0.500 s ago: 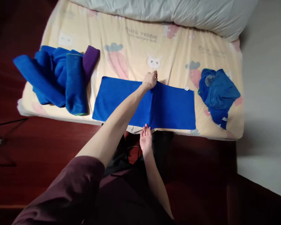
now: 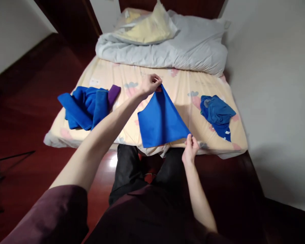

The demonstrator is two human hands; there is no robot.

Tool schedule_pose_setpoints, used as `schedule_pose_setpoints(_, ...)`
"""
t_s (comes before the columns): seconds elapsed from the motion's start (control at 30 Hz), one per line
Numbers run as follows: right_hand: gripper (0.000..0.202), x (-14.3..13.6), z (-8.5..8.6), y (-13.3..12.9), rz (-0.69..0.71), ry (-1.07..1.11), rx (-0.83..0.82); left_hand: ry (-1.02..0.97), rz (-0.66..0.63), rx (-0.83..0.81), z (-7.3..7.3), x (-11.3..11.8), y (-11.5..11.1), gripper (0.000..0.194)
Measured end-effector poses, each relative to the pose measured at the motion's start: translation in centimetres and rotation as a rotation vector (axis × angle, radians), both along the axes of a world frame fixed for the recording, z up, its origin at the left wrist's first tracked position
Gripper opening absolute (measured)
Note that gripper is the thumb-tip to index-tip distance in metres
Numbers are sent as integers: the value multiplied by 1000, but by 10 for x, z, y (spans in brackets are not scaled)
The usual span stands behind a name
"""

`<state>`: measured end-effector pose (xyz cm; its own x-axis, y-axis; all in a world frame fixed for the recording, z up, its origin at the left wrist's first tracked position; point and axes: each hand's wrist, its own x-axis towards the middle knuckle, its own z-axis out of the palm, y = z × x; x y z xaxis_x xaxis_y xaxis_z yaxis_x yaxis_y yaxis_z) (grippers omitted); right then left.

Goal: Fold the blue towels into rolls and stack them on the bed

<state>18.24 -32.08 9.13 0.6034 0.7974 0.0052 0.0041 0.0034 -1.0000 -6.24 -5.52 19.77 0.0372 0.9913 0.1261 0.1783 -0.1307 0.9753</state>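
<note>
Left hand (image 2: pixel 150 84) pinches the raised top corner of the blue cloth (image 2: pixel 160 121); right hand (image 2: pixel 190 149) grips its lower right corner at the near edge of the bed (image 2: pixel 132 128); cloth hangs folded between both hands above the mattress; blue towel pile (image 2: pixel 85 105) lies left, crumpled blue cloth (image 2: pixel 217 113) lies right
</note>
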Motion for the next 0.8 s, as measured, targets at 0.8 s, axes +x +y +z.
schedule_pose_setpoints(0.8, 44, 85, 220, 22, 259, -275, 416, 75, 54, 192, 140, -117, -194, 33)
